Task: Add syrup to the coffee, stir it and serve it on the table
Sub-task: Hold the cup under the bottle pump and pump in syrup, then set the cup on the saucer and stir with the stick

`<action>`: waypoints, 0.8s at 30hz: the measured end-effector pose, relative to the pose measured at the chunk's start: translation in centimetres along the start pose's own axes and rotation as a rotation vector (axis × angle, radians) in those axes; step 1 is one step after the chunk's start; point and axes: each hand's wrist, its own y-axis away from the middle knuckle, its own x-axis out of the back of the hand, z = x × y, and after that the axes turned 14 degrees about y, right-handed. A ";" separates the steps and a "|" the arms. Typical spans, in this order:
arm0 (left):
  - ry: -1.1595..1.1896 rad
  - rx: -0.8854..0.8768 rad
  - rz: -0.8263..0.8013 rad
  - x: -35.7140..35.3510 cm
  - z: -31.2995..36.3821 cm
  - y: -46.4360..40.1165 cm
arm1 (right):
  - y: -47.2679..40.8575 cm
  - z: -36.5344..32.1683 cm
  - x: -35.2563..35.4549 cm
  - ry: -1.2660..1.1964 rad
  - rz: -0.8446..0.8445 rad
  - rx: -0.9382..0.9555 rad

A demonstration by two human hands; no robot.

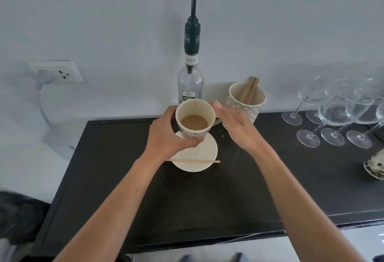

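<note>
Black counter (124,178) bears a saucer (199,153); left hand (168,137) wraps the cup (195,120), right hand (234,124) pinches its handle at three o'clock, so carrying level should avoid spills.

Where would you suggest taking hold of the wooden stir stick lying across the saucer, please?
Pinch the wooden stir stick at its right end, coming from the right. That end juts past the rim of the saucer over the dark tabletop, so fingers can close above and below it. Its left end lies close against the left hand, which is holding the coffee cup.
</note>
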 end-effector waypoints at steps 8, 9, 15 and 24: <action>-0.110 0.109 -0.007 -1.5 -3.7 0.6 | -0.2 4.2 -3.1 -0.001 -0.029 -0.071; -0.117 0.118 -0.013 -1.7 -4.0 0.6 | -0.2 4.7 -3.4 -0.005 -0.029 -0.081; -0.165 0.142 -0.044 -2.2 -5.7 0.5 | -0.4 6.2 -4.4 -0.008 -0.036 -0.166; -0.147 0.158 -0.054 -1.9 -6.9 0.9 | -0.1 6.2 -5.0 -0.016 -0.044 -0.177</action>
